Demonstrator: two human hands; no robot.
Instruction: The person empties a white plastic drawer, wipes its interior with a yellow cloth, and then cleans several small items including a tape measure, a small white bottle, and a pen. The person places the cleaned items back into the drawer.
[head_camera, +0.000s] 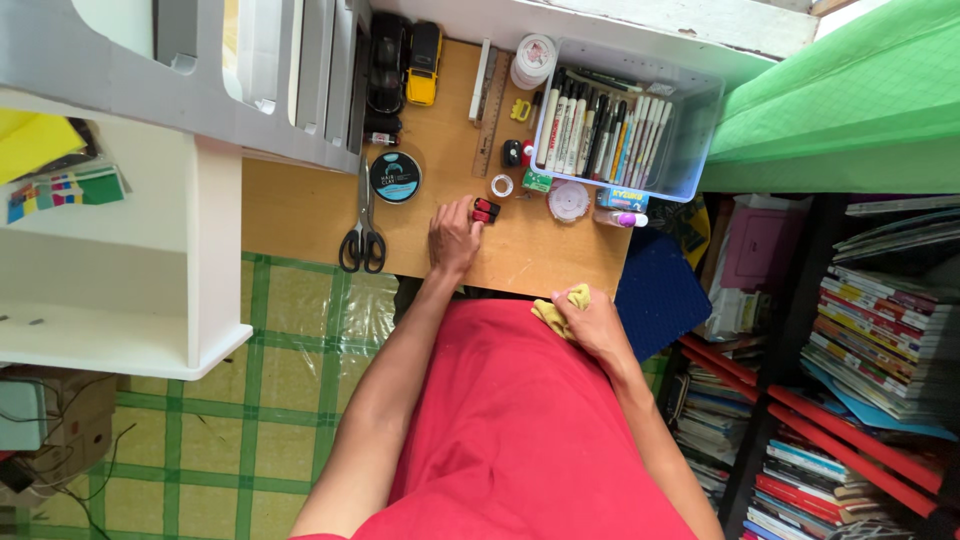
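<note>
Red and black little gadget (485, 210), maybe a small clip or stamp, sits on the wooden desk (300, 210) with the left hand (453, 238) right on it, fingers bunched and the tips pinching its near end. Right hand (590, 322) hangs back at the desk's front edge, closed around a crumpled yellow cloth (562, 308).

If it were me lifting that piece, I'd keep the pinch low on its sides and bring it straight up. It's crowded: a small tape ring (501, 185) is just at its 1 o'clock, a round clear case (568, 201) off at 3 o'clock, and a dark round tin (395, 176) at 10 o'clock. Sliding sideways would likely knock something. I'd also keep the cloth bunched so it doesn't drag over the edge.

Scissors (362, 225) with black handles lie at 9 o'clock from the left hand, blades pointing away. Farther back, a clear bin of markers (625, 120) stands at 1 o'clock, a ruler (490, 115) beside it, and a yellow toy car (424, 62) next to a black one at 11 o'clock.

Room's tight: white shelf unit (215, 260) on the left, green checked floor mat (260, 420) below, stacked books (880, 340) on the right, green fabric (850, 100) above them.
</note>
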